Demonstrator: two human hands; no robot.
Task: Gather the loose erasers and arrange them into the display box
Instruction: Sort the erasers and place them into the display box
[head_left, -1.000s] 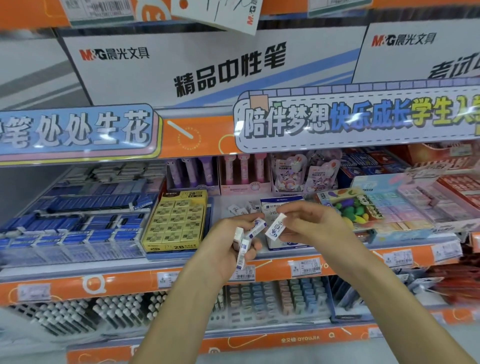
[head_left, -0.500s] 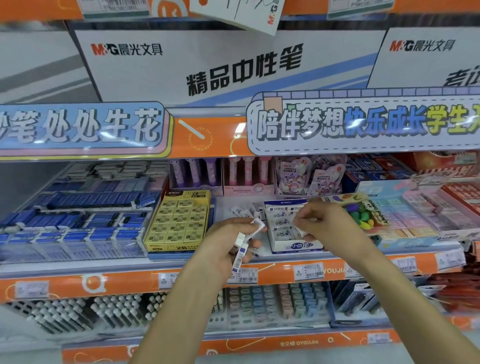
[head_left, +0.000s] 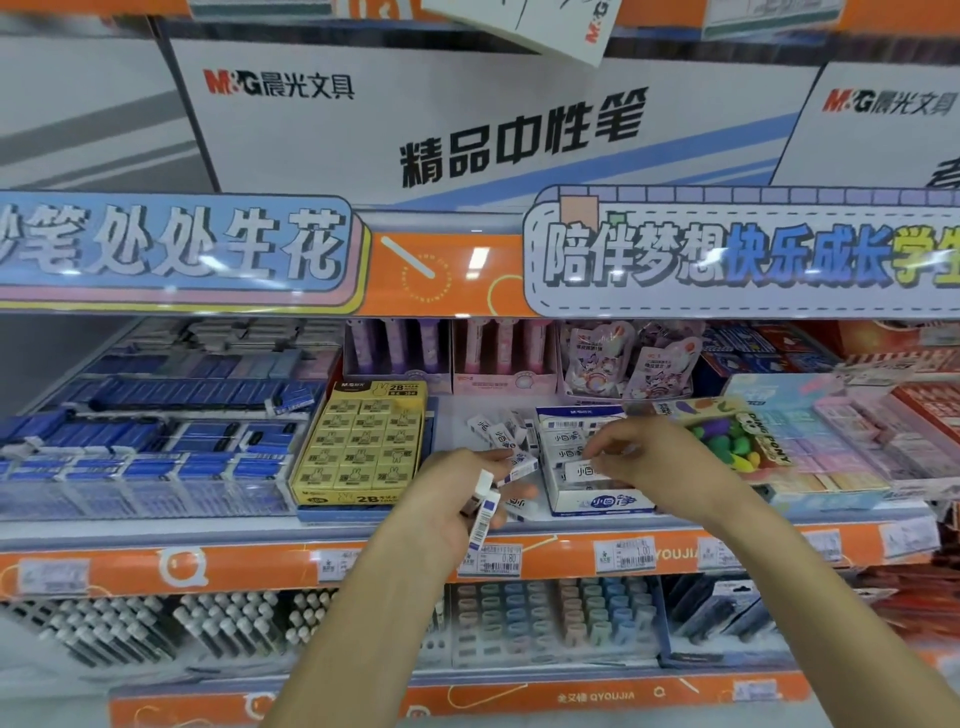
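Seating an eraser (head_left: 584, 472) flat into the box (head_left: 597, 501) is the step judged in hand; it is pinched at the right hand's (head_left: 654, 457) fingertips, low over the front row. It would best be laid label-up, squared to its neighbours, then pressed level. Several more erasers (head_left: 485, 512) are clutched in the left hand (head_left: 457, 499), just left of the box. Loose ones (head_left: 496, 431) are left lying beyond that hand. The box is seen part-filled with white erasers.
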